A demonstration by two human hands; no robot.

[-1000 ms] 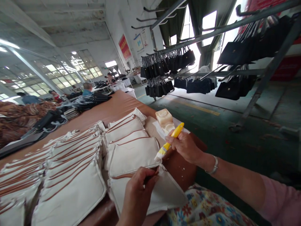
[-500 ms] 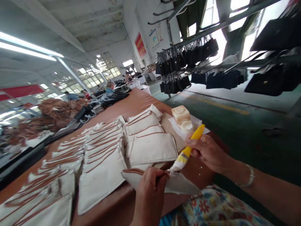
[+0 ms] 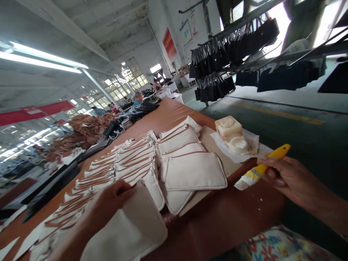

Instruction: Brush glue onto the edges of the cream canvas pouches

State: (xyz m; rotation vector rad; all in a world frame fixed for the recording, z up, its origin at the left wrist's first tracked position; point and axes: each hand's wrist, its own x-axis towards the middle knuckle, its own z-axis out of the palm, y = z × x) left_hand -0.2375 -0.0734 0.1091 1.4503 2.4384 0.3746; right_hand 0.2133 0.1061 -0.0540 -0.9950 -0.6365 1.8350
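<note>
My left hand (image 3: 115,197) pinches the top edge of a cream fabric pouch (image 3: 130,228), which hangs over the near rows. In my right hand (image 3: 285,177) is a yellow-handled paintbrush (image 3: 259,170), its bristles coated white and pointing down-left, apart from any pouch. Several cream pouches with brown-trimmed openings lie in overlapping rows; the nearest stack (image 3: 195,170) is between my hands. Beyond the brush, a tub of white paste (image 3: 230,132) sits on a white sheet (image 3: 251,139).
A brown covering (image 3: 174,112) spreads over the long table. Black bags (image 3: 212,61) hang on a rack at the right. Piles of brown material (image 3: 89,127) and black pieces (image 3: 62,177) lie at left. A person (image 3: 138,98) is farther back.
My left hand has carried the pouch left, over the rows. My right hand has drawn the brush away from the pouch's edge to the right. The view has shifted too.
</note>
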